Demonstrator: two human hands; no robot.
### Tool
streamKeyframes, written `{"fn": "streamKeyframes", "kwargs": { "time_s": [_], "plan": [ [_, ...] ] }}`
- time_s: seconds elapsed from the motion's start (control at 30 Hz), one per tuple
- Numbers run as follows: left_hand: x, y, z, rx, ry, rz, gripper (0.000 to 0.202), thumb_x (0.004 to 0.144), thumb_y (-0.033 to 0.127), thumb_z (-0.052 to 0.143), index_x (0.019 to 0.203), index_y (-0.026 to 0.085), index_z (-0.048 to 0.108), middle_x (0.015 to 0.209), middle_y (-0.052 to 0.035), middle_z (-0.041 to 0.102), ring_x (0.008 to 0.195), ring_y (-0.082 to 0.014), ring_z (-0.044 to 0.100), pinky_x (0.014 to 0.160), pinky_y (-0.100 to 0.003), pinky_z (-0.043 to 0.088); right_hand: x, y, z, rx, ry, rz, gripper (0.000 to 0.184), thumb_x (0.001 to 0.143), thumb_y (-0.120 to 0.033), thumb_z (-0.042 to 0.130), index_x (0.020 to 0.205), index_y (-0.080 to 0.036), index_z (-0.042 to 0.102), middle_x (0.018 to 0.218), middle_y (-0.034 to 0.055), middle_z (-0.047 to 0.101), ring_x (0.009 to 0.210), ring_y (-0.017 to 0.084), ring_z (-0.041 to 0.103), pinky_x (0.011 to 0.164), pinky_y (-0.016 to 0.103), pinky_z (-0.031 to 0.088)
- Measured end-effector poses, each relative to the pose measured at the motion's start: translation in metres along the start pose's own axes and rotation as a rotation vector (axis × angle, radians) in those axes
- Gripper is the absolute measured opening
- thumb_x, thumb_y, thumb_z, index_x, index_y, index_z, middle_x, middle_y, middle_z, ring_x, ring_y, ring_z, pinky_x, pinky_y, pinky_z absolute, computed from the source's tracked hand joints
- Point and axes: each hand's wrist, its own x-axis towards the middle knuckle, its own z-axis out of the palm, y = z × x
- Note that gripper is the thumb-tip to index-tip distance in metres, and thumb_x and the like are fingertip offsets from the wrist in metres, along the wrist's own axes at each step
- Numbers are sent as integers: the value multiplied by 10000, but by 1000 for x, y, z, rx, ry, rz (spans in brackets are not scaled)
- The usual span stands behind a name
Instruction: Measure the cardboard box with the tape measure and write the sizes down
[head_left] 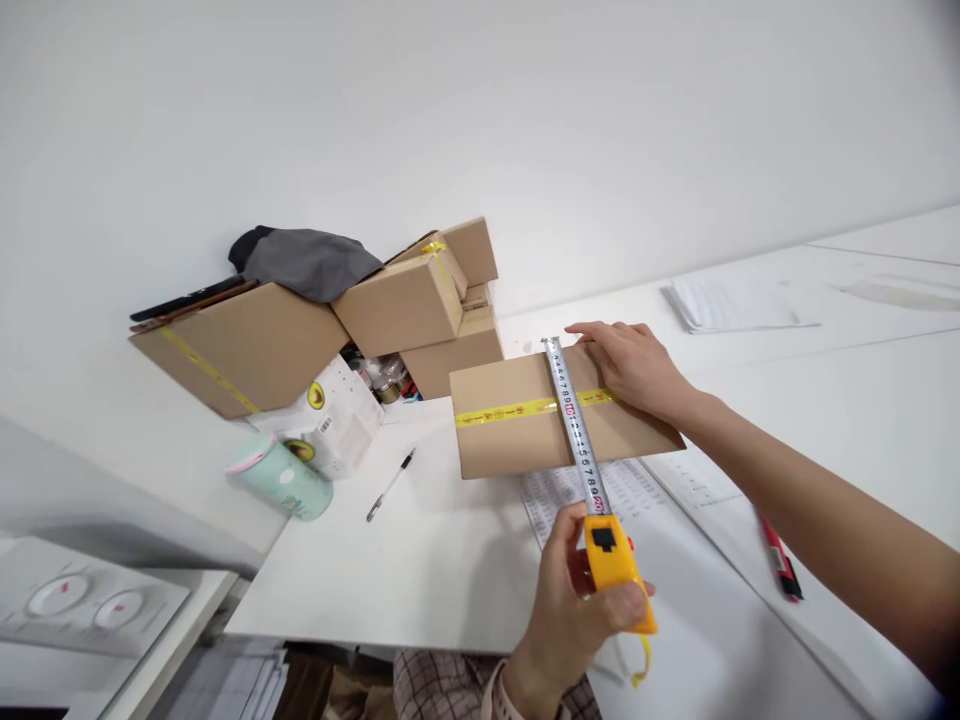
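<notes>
My left hand (pixel 564 610) grips a yellow tape measure (pixel 613 570), its thumb on the near side of the case. The silver blade (pixel 574 425) is drawn out and lies across the taped face of a brown cardboard box (pixel 510 440), its end tab at the far edge. Numbers up to about 20 show near the case. My right hand (pixel 637 365) holds the box at its far right part, with fingers bent over the edge by the blade. A strip of yellow printed tape (pixel 502 411) runs along the box.
Stacked cardboard boxes (pixel 397 305) with a grey cloth (pixel 315 262) stand against the wall. A white avocado-print box (pixel 349 420), mint tumbler (pixel 289 478) and pen (pixel 391 486) are at left. Printed sheets (pixel 547 505) lie under the box; a red marker (pixel 780 558) lies right.
</notes>
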Motion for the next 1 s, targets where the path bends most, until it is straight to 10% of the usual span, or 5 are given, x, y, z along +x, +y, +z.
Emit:
{"fn": "streamKeyframes", "kwargs": {
  "time_s": [0.33,0.57,1.0],
  "plan": [
    [-2,-17,4,-26,4,-27,783,555,509,969,1181,216,600,988,-17,612,801,-168,693,734,-318,623,-2,2,-2,-112,-34,-135,597,933,-52,372,1336,-348,698,1116,74,743,924,261,581,832,422,360],
    [8,-12,-2,22,36,-8,1043,603,486,967,1471,287,423,1388,-135,581,874,-188,707,777,-343,603,-6,5,1,-85,-12,-132,560,974,-81,387,1325,-364,718,1132,75,745,938,263,570,853,438,358],
    [17,0,6,61,27,1,962,625,531,935,1422,266,466,1300,-113,611,947,-217,661,878,-431,614,-12,-2,-5,-43,-8,-110,546,996,-134,356,1321,-391,711,1122,61,743,932,272,542,839,444,345]
  ]
}}
